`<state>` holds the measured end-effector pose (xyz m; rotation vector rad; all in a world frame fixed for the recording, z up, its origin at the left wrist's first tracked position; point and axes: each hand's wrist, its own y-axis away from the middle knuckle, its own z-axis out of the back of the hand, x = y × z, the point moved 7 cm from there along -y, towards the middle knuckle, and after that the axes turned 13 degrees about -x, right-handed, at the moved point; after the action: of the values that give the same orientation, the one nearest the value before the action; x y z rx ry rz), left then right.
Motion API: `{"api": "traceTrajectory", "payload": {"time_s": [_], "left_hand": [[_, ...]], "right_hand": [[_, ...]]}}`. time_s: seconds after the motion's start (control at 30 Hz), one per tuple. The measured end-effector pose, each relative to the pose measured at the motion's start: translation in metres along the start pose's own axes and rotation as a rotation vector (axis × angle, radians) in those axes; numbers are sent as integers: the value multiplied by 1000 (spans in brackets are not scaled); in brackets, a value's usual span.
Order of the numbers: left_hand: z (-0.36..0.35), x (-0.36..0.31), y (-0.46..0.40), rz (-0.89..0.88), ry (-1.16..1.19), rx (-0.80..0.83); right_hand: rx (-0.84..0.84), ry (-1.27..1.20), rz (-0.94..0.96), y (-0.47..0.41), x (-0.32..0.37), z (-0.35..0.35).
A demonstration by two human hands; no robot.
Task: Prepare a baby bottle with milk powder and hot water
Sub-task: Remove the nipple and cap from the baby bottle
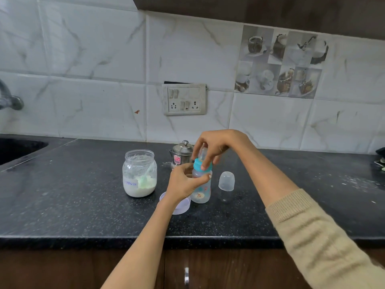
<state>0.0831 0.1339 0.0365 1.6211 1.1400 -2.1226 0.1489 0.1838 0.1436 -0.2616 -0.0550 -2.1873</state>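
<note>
A clear baby bottle [202, 190] with printed pictures stands upright on the black counter [83, 215]. My left hand [183, 182] grips its body from the left. My right hand [216, 147] comes down from above, its fingers closed on the blue collar [198, 165] and teat at the bottle's top. An open glass jar [139, 173] of white milk powder, labelled and with a green scoop inside, stands to the left. A steel lidded kettle [180, 153] stands behind the bottle. The bottle's clear dome cap [226, 181] stands to the right.
A pale lilac jar lid [183, 206] lies on the counter under my left wrist. A sink [18, 149] and tap [10, 99] are at the far left. A wall socket panel [184, 99] is behind. The counter's front edge runs above a cupboard handle [186, 276].
</note>
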Motion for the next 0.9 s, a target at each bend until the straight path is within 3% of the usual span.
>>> {"api": "traceTrajectory", "payload": {"time_s": [0.1, 0.2, 0.3, 0.47, 0.9], "left_hand": [[1, -1, 1, 10, -9, -19], [1, 0, 1, 10, -13, -27], [6, 2, -3, 13, -8, -41], [5, 2, 0, 7, -14, -47], [1, 0, 2, 0, -44, -12]], "right_hand": [[-121, 60, 106, 8, 4, 30], [-223, 47, 89, 26, -12, 60], [-123, -8, -36, 42, -46, 46], [56, -50, -164, 60, -88, -36], [55, -35, -186, 54, -110, -75]]}}
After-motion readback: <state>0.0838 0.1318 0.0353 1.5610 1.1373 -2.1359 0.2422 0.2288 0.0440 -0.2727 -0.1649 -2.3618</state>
